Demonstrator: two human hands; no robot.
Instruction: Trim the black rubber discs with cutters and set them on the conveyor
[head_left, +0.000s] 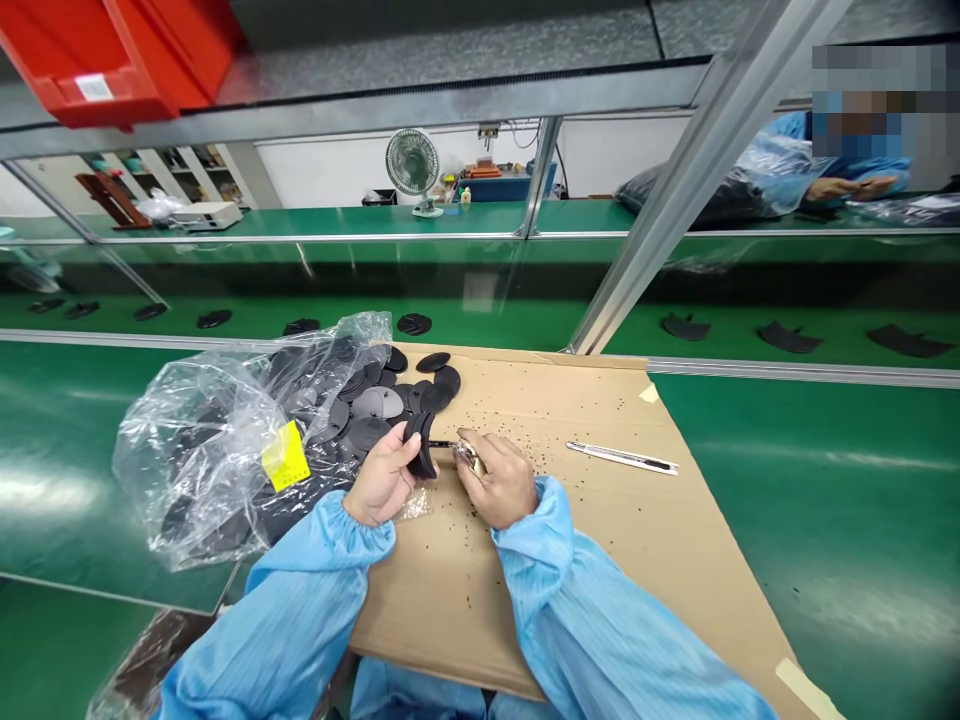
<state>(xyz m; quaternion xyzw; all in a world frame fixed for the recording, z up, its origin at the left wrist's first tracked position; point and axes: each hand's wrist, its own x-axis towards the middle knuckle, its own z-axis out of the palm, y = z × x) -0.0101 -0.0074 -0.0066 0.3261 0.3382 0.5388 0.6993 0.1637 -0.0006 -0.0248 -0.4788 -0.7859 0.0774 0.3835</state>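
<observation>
My left hand (385,475) is closed around the edge of a curved black plastic part (421,445), held upright above the cardboard. A thin dark stem (442,444) spans from this part to the tool in my right hand (496,475). That hand is closed on what looks like a pair of nippers (469,455), shiny metal with pale handles; most of it is hidden by the fingers. Left of my hands, many oval black plastic pieces (377,402) spill from a clear plastic bag (202,430) with a yellow label (286,456).
Tiny black crumbs dot the cardboard sheet (600,540). A white utility knife (622,458) lies on its right side. Black pieces (789,337) sit along the green belt (487,290) behind a metal post (675,180). A red bin (112,60) hangs upper left; another person's hands (847,188) are far right.
</observation>
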